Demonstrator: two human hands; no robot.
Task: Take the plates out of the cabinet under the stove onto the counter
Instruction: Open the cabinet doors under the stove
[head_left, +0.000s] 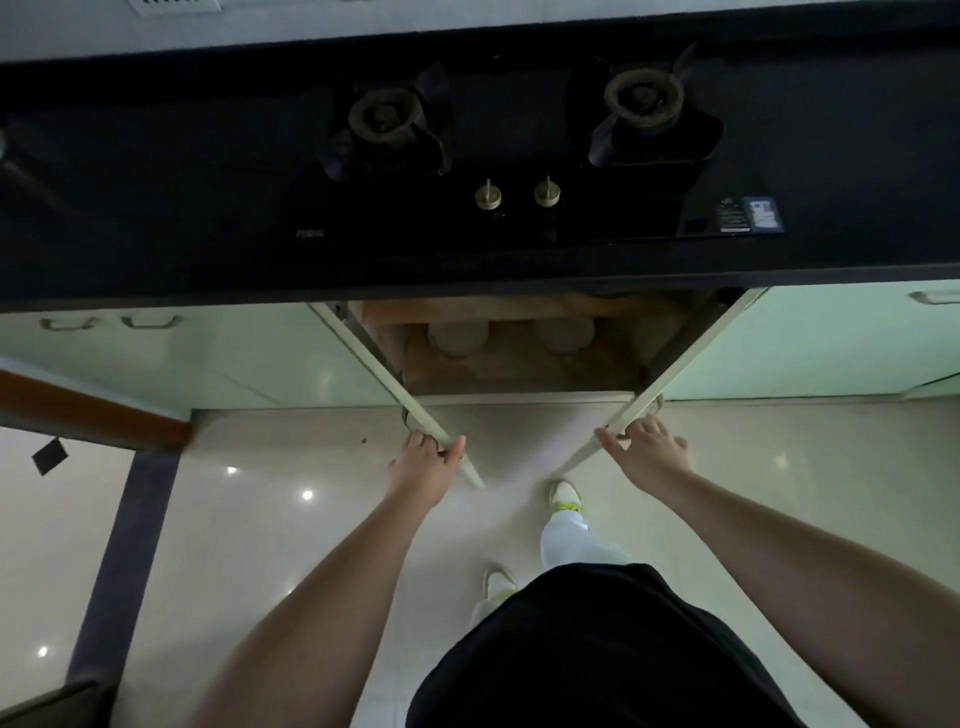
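Observation:
Both doors of the cabinet under the black stove (519, 156) stand swung out toward me. My left hand (423, 462) grips the edge and handle of the left door (384, 374). My right hand (647, 447) holds the handle edge of the right door (691, 358), thumb along the door's rim. Inside the cabinet, on a brown shelf (519, 364), pale round plates (457, 338) sit at the left, and more plates (566, 332) lie right of them. The deeper part of the cabinet is dim and partly hidden under the counter edge.
The dark counter (156, 234) runs to both sides of the stove, with two brass knobs (517, 195) at its front. Pale green cabinet doors (182, 358) flank the opening. My feet in white shoes (566, 499) stand on the glossy tile floor (291, 519).

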